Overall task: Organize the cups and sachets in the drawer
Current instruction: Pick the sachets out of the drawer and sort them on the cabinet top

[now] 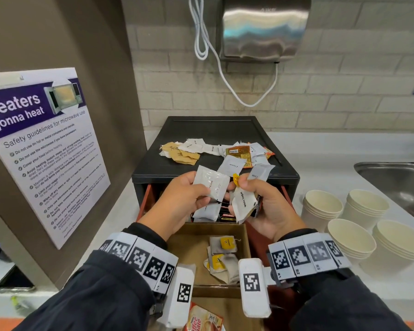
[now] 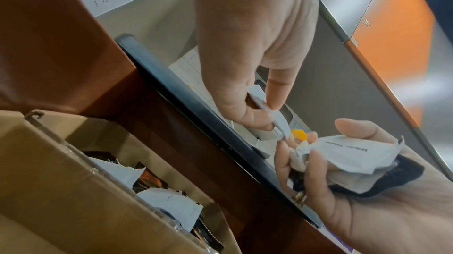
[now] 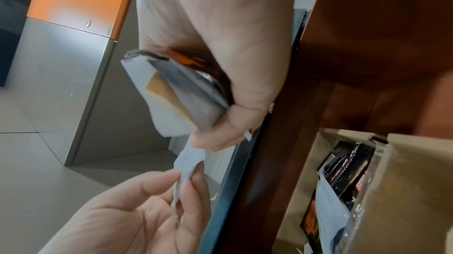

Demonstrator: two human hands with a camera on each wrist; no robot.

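Over the open drawer (image 1: 268,237) of a small black cabinet (image 1: 215,149), I sort sachets by kind. My left hand (image 1: 179,206) pinches one white creamer sachet (image 1: 210,185) between thumb and fingertips, held up and apart from the rest, I judge so I can read it and lay it with its fellows. My right hand (image 1: 268,211) is curled around a mixed bundle of sachets (image 1: 244,204), a white sugar packet outermost and a yellow tea tag poking up beside my thumb; the bundle serves, I think, as a holding stock while I deal packets out one at a time.

On top of the cabinet lie the sorted piles (image 1: 215,151): brown packets toward its left, white creamers and an orange-brown packet toward its right. In the drawer, a cardboard box (image 1: 189,240) holds tea bags (image 1: 222,256) at its near end, and a jumble of white and dark sachets (image 1: 213,213) lies behind the box's far wall, directly beneath my hands.

Four stacks of paper cups (image 1: 359,225) stand on the counter to the right of the cabinet, not yet in the drawer, with a steel sink (image 1: 397,180) beyond them. A microwave safety poster (image 1: 41,149) hangs to the cabinet's left; a hand dryer (image 1: 263,27) and its white cable are mounted above it.

My full right hand is the hindrance: it can take nothing more until the bundle thins.
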